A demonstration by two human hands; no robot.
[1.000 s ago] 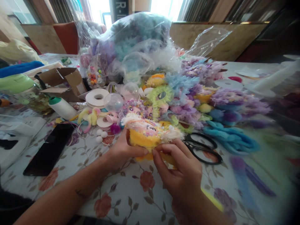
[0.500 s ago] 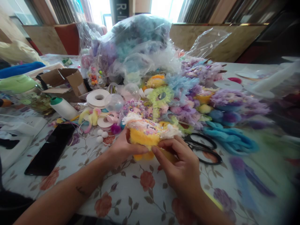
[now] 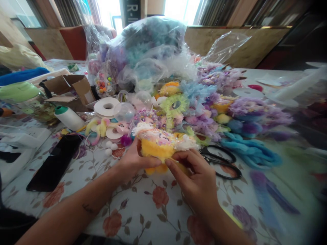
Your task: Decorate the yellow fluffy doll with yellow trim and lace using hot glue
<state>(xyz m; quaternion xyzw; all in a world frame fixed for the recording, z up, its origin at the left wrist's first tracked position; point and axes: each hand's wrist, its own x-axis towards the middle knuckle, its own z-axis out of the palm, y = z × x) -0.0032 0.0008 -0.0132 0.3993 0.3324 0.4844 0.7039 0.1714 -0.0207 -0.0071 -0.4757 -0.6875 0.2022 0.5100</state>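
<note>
A small doll (image 3: 157, 146) with a painted face, white fluffy hair and a fuzzy yellow body is held up just above the table. My left hand (image 3: 135, 156) wraps its left side, thumb laid across the yellow part. From the right, my right hand (image 3: 196, 170) pinches the doll's lower body between thumb and fingers. Both thumbs almost meet at the yellow fuzz. Under my hands, orange-yellow fuzzy ends of the doll show. Black-handled scissors (image 3: 222, 161) lie beside my right hand, their blades mostly hidden.
A floral tablecloth (image 3: 143, 211) covers the table. Leftward lie a black phone (image 3: 53, 163), a thread cone (image 3: 68, 117), a ribbon roll (image 3: 106, 107) and an open cardboard box (image 3: 68, 90). Colourful dolls, pompoms and a big plastic bag (image 3: 153, 44) pile up behind; blue fuzzy strips (image 3: 251, 149) lie right.
Almost nothing differs. Both hands keep their grip on the doll, and my right hand has shifted very slightly.
</note>
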